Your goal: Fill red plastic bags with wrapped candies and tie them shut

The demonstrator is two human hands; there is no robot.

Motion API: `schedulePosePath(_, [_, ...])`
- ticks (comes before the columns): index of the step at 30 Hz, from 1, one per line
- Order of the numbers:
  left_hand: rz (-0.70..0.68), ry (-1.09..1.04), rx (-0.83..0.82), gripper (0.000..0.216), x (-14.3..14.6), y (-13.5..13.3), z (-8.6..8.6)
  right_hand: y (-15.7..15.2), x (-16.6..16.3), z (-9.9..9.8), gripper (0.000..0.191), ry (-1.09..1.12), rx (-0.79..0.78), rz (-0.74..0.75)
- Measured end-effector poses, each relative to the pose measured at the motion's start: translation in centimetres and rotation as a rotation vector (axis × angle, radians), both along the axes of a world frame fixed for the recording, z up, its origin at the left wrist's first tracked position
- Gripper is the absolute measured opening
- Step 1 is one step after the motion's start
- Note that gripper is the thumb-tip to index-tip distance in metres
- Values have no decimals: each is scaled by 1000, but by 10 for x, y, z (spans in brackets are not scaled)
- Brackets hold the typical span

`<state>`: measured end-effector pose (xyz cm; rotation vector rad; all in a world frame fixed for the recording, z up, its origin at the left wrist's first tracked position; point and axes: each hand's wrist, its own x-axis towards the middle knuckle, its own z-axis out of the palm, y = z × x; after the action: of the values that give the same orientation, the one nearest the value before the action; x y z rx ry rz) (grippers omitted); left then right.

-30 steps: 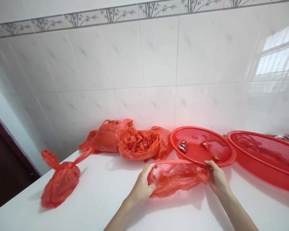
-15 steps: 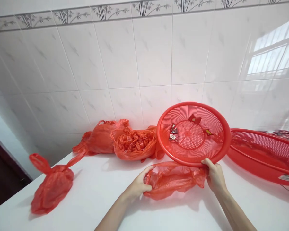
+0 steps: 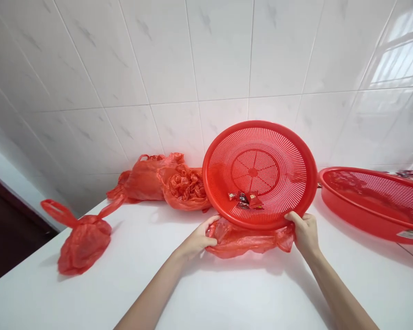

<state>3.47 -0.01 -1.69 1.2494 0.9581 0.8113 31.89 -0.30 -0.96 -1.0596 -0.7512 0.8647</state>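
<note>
Your left hand point(image 3: 198, 238) and right hand point(image 3: 304, 231) each pinch the red bag point(image 3: 248, 240) open on the white counter point(image 3: 227, 293) — tilted basket point(image 3: 259, 174) just above, tiled wall point(image 3: 192, 59) beyond.

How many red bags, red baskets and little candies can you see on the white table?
Red plastic bags: 4 (open bag held by both hands, tied bag, two by the wall)
Red mesh baskets: 2 (tilted basket, flat basket)
Wrapped candies: about 3, bunched in the tilted basket
Total: about 9
</note>
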Motion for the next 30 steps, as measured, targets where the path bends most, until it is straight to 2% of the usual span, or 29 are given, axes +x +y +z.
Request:
schedulePosePath(6, [-12,1,27,82,4,-3,4,-2,1,-3,24,-20,31,-17])
schedulePosePath(14, [10,-9,100,72,2,-2,1,-1,6,-13,22,-103,156,-26])
schedulePosePath(22, [142,81,187,67,4,3,-8,-5,6,-4,22,-225,277,-58])
schedulePosePath(30, [171,148,237,69,3,2,-9,-6,7,-1,20,-318,354,-46])
